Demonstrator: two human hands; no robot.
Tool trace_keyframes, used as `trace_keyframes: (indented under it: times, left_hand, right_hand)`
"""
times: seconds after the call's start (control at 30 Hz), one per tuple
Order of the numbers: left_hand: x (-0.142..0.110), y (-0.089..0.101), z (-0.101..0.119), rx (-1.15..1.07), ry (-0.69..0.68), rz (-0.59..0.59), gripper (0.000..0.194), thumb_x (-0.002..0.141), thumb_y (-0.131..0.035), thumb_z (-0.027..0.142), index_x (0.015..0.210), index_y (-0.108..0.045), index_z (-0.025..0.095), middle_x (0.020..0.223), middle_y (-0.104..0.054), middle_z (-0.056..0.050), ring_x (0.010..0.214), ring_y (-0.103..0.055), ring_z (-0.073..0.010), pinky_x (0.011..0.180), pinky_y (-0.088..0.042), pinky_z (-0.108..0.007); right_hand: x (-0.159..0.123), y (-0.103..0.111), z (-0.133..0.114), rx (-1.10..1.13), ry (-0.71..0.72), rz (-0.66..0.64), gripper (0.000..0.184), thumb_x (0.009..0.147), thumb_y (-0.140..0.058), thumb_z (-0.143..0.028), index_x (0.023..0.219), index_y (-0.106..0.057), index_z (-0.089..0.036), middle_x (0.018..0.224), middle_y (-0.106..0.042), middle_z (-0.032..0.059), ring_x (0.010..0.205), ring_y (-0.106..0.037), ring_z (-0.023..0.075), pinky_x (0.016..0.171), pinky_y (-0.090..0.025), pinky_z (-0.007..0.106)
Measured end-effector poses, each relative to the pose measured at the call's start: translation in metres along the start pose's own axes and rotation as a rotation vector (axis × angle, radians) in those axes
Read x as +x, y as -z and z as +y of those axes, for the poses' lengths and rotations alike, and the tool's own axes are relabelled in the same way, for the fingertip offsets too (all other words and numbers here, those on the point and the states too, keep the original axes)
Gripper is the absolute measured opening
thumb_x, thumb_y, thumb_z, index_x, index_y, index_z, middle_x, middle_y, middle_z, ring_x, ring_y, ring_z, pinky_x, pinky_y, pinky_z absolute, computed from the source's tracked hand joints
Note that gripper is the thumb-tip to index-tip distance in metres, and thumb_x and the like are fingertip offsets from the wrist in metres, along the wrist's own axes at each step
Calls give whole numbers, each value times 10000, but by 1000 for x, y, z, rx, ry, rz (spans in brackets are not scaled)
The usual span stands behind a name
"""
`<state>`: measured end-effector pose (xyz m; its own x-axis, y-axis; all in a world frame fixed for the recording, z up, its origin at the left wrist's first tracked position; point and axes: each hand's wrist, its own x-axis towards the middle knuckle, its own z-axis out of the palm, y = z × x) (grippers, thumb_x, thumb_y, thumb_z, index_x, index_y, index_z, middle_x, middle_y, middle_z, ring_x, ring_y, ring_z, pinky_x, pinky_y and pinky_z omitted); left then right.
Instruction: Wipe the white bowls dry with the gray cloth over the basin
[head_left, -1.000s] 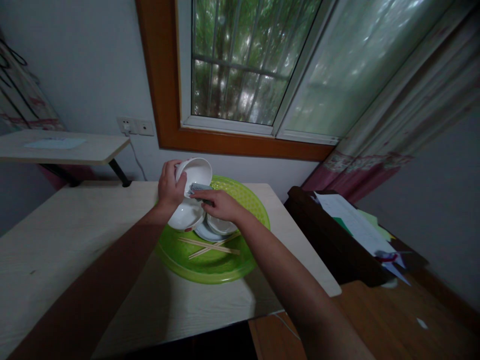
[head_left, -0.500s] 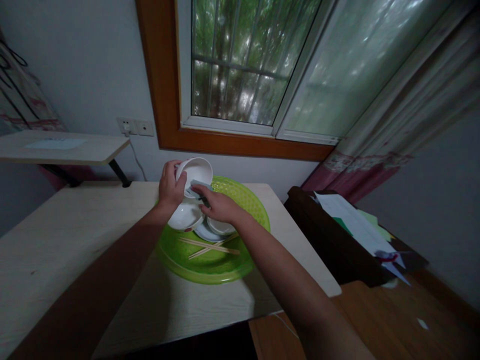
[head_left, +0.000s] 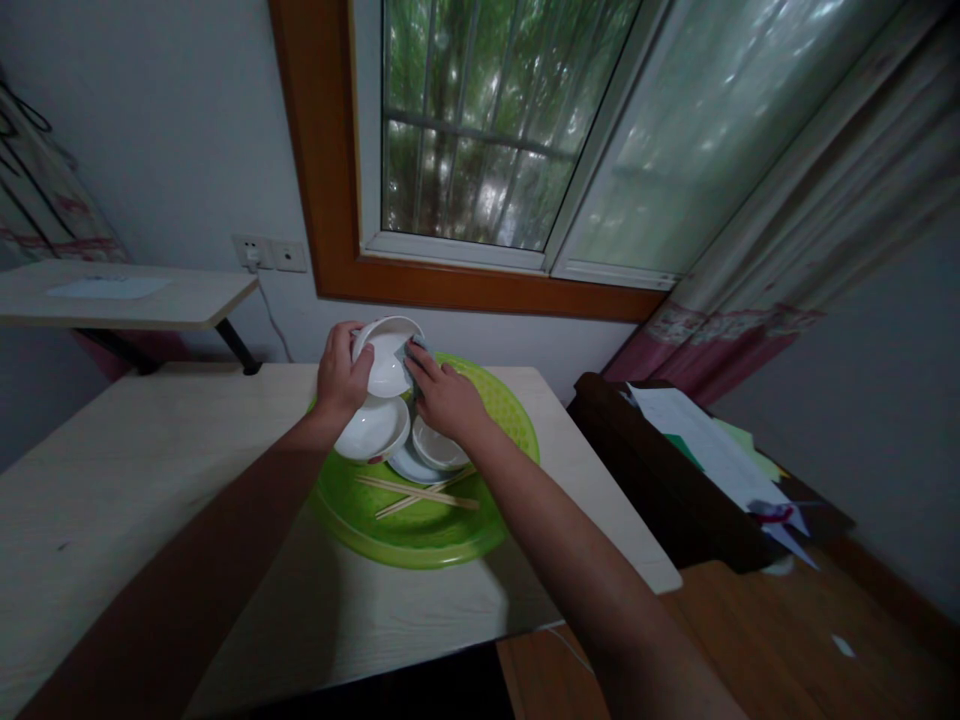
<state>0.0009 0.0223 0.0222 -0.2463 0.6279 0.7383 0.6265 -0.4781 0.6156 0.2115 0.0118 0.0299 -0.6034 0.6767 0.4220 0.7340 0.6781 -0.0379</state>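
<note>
My left hand (head_left: 343, 368) grips a white bowl (head_left: 386, 365) by its left side, tilted with its inside facing me. Pressed to the right rim of that bowl is a grey-blue cloth (head_left: 415, 348), pinched in my right hand (head_left: 444, 392). Below, a second white bowl (head_left: 371, 430) sits in a green basin (head_left: 420, 553). To its right a smaller bowl (head_left: 439, 445) rests on a pale plate (head_left: 409, 464). Several wooden chopsticks (head_left: 420, 492) lie crossed in the front of the basin.
The basin stands on a pale wooden table (head_left: 225, 470). A raised shelf (head_left: 172, 305) with a paper sheet is at the left. Beyond the table's right edge, papers (head_left: 705, 440) lie on a dark piece of furniture (head_left: 637, 470). A window (head_left: 480, 130) is behind.
My right hand has moved the cloth from the lower inside of the held bowl to its right rim. The left hand and the bowl have stayed almost still.
</note>
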Motion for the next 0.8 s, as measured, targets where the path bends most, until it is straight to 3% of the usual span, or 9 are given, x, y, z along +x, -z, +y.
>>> trace_keyframes:
  times: [0.17,0.33,0.47,0.63,0.8]
  left_hand:
    - [1,1,1,8,4,15,268,896,-524,304,1154,-542,236,1164,-626,-101,1078,-611,-257,994,-497,-444]
    - [0,1,1,-5,6,23,263,899,-497,320,1144,-540,233,1138,-633,-91,1087,-612,-250,1003,-497,-435]
    - [0,-2,-6,-84,95,11,243,914,-465,331,1128,-543,245,1110,-653,-78,1071,-630,-253,985,-512,-453]
    - [1,-13,-19,-273,233,-82,298,910,-451,375,1159,-556,250,1068,-673,-70,984,-668,-245,884,-562,-437]
    - [4,-16,-21,-438,336,-210,364,830,-527,380,1140,-590,202,1068,-692,-101,965,-675,-270,869,-573,-447]
  right_hand:
    - [0,1,-4,44,5,-75,660,915,-542,-212,1562,-419,-237,1702,-293,59,1121,-695,289,984,-596,462]
    - [0,0,-7,137,110,-115,598,940,-538,-206,1531,-480,-280,1631,-437,38,1287,-634,256,1050,-569,410]
    - [2,-4,-7,196,161,-83,494,1019,-500,-273,1509,-511,-336,1575,-517,8,1320,-618,228,1080,-547,393]
    - [5,-7,-2,155,121,-30,415,1024,-525,-257,1418,-614,-356,1481,-615,-16,1265,-660,244,1041,-568,400]
    - [4,-1,9,52,93,-68,383,1030,-487,-222,1351,-680,-307,1444,-646,-7,1187,-704,277,944,-606,405]
